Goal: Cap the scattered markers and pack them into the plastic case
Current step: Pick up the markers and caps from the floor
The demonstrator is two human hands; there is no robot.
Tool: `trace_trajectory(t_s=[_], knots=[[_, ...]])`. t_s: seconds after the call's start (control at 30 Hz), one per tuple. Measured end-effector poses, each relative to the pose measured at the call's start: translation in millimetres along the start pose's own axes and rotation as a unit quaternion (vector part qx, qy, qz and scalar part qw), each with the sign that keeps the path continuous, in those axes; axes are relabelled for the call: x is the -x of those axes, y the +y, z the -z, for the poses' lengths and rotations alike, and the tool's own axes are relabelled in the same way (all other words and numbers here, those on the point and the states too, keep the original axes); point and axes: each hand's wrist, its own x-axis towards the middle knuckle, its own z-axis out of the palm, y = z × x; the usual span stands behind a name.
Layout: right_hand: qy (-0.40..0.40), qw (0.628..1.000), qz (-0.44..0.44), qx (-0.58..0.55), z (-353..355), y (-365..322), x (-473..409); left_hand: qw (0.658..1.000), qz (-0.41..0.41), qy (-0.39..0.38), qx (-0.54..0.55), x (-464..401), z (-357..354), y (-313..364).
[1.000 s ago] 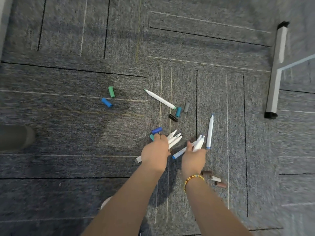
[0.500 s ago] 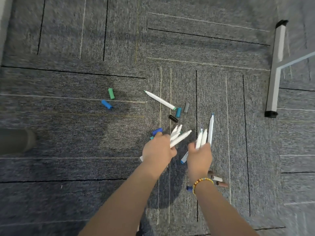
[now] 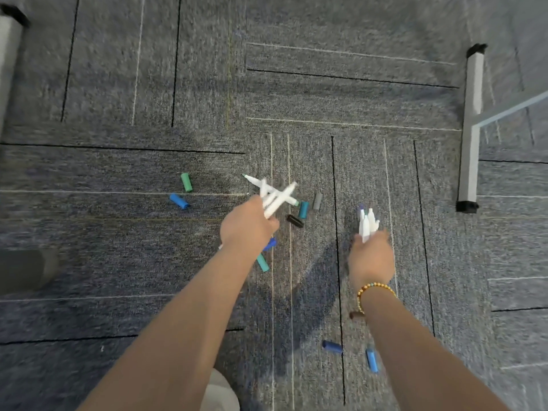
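left hand point(image 3: 248, 225): fingers curled round a loose bundle of white uncapped markers point(image 3: 275, 197), tips fanned up and away, barrels crossing each other
right hand point(image 3: 371, 258): fingers curled round a second bunch of markers point(image 3: 367, 222), held near upright, tips pointing away; blurred, count unclear
stray marker point(image 3: 255, 180): one white marker on the carpet, just beyond the left bundle, partly hidden under it; long axis runs from far-left to near-right, green tip at the far-left end
key relation: stray marker lies straight ahead of the left fingers, well left of the right hand, so the left hand is nearer
caps near centre: teal cap point(image 3: 303, 209), grey cap point(image 3: 317, 201), black cap point(image 3: 294, 221) clustered between the two hands, closer to the left
caps far left: green cap point(image 3: 186, 182) and blue cap point(image 3: 179, 201), well apart from both hands
caps under left wrist: blue cap point(image 3: 269, 244) and teal cap point(image 3: 262, 262), partly hidden by the wrist
caps near right forearm: dark blue cap point(image 3: 332, 347), light blue cap point(image 3: 372, 360)
plastic case: not in view
floor: grey carpet point(image 3: 118, 247); grey furniture leg point(image 3: 471, 129) stands to the far right
step judged: gathering markers; capping not yet begun, packing not begun
risk judged: both hands full, crossed bundle on the left could slip if another marker is added
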Motion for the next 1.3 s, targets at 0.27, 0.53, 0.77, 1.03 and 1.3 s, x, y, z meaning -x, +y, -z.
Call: trace_trajectory(t_s=[0.27,0.53,0.77,1.03,1.3], knots=[[-0.067,0.996,-0.029,-0.042,6.8,-5.6,-15.1,0.899,0.219,0.048,0.376,-28.6,-0.9,20.0],[-0.090,0.996,-0.029,-0.006,2.9,-5.7,-18.4,0.911,0.238,0.086,0.326,-45.9,-13.7,33.2],[-0.083,0.996,-0.021,-0.005,3.2,-6.6,-17.3,0.987,0.146,0.040,0.054,-36.4,-12.0,25.6],[-0.073,0.997,0.012,0.017,13.1,-7.9,-5.5,0.979,0.120,0.052,0.156,-1.4,19.4,-6.8],[-0.158,0.949,0.046,-0.269,26.9,-58.1,60.0,0.953,0.120,-0.005,0.280,46.1,63.0,-28.0]])
